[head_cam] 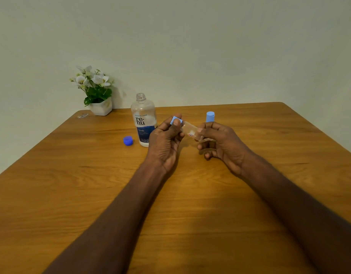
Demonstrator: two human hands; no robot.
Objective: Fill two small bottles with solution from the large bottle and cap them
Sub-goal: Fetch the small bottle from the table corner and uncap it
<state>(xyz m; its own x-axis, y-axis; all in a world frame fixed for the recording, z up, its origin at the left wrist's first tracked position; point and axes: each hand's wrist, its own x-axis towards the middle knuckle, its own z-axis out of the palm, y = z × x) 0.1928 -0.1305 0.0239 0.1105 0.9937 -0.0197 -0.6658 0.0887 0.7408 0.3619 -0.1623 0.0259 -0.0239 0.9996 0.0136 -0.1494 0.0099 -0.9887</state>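
Near the middle of the frame we see the left hand (166, 138) pinching a light blue cap (175, 120) at the end of a small clear bottle (190, 130), which the right hand (220, 143) grips, tilted. Just left stands the large bottle (144, 120), uncapped, its dark blue cap (128, 140) beside it on the table (71, 184). A second capped small bottle (210, 116) shows behind the right hand. A flower pot (100, 107) sits upper left.

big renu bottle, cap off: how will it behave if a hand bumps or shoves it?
The large bottle is tall with a narrow base, so a high push would probably tip it. It looks only partly filled, so likely light enough to slide easily on the smooth table. Its mouth is open, its blue cap beside it, so tipping would likely spill.
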